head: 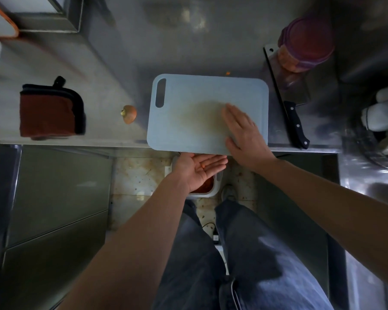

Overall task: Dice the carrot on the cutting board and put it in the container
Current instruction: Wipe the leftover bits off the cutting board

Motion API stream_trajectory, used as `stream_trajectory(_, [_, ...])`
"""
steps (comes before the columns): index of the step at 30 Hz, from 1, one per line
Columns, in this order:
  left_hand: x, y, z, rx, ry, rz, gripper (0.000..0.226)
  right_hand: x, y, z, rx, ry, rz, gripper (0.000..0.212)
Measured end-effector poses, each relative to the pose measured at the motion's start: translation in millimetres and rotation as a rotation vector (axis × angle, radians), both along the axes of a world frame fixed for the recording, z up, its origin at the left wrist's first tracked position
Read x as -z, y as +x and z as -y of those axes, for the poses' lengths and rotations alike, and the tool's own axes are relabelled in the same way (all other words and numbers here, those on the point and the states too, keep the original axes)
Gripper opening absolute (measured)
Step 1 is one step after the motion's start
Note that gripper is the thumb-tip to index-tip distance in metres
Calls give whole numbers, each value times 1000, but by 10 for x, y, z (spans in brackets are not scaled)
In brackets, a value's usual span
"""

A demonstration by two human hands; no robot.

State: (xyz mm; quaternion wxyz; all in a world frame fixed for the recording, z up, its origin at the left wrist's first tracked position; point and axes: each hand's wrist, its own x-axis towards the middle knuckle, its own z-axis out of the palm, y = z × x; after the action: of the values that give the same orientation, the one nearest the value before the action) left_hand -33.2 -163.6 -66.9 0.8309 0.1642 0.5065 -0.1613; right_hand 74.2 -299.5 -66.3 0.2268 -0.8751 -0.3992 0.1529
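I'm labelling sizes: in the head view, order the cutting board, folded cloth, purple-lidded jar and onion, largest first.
1. cutting board
2. folded cloth and purple-lidded jar, too alike to rank
3. onion

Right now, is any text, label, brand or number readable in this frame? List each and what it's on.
None readable.
Cleaver: no mark visible on the blade or handle.
Purple-lidded container: blurred, no label made out.
Cutting board: plain, no print.
Folded cloth: no tag text visible.
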Motion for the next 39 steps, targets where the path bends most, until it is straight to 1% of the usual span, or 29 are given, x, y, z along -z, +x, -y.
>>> stream_trajectory(2, [-3, 5, -5, -4, -10, -3, 58, 54, 21, -51, -16, -82, 9, 63])
stream_trajectory(3, [-9, 7, -7, -1, -8, 0, 57, 70, 16, -43, -35, -84, 13, 62])
stream_trajectory(5, [-15, 11, -6, 6, -3, 10, 55, 86, -7, 30, -86, -35, 2, 57])
stream_trajectory(9, [-15, 14, 1, 6, 16, 19, 50, 48, -80, 186, -263, 71, -57, 42])
stream_trajectory(10, [-12, 15, 0, 9, 17, 20, 50, 26, -82, 187, -257, 86, -59, 43])
stream_trajectory(12, [-13, 12, -8, 9, 10, 12, 54, -6, -33, 117, -156, 71, -30, 51])
stream_trajectory(14, [-15, 10, -16, 9, 1, 7, 56, -24, 36, 0, -53, -32, 4, 58])
stream_trajectory(16, [-28, 12, -13, 7, 0, 1, 57, -14, 74, -75, -55, -127, 47, 59])
stream_trajectory(17, [-34, 16, -11, 6, 0, -4, 57, 3, 68, -74, -85, -140, 68, 58])
stream_trajectory(19, [-36, 20, -5, 4, 1, -11, 56, 21, 8, -1, -161, -75, 37, 53])
stream_trajectory(22, [-30, 24, -7, -3, 8, -7, 52, -12, -105, 144, -265, 91, -82, 35])
stream_trajectory(24, [-28, 25, -10, 2, 2, -1, 52, -32, -111, 159, -234, 134, -96, 37])
stream_trajectory(26, [-31, 27, -10, 2, -7, -1, 53, -35, -71, 126, -164, 103, -43, 44])
stream_trajectory(27, [-33, 28, -7, -2, -5, -6, 53, -34, -58, 117, -173, 86, -31, 45])
stream_trajectory(30, [-30, 32, -3, -21, 25, -8, 46, -27, -115, 144, -309, 113, -69, 39])
stream_trajectory(32, [-40, 34, -1, -14, 40, 1, 44, -23, -171, 181, -293, 146, -89, 38])
stream_trajectory(37, [-89, -10, -29, 17, 42, -1, 50, -28, -129, 178, -224, 160, -94, 34])
stream_trajectory(39, [-91, -49, -78, 23, 41, -22, 55, -19, -72, 137, -229, 106, -66, 40])
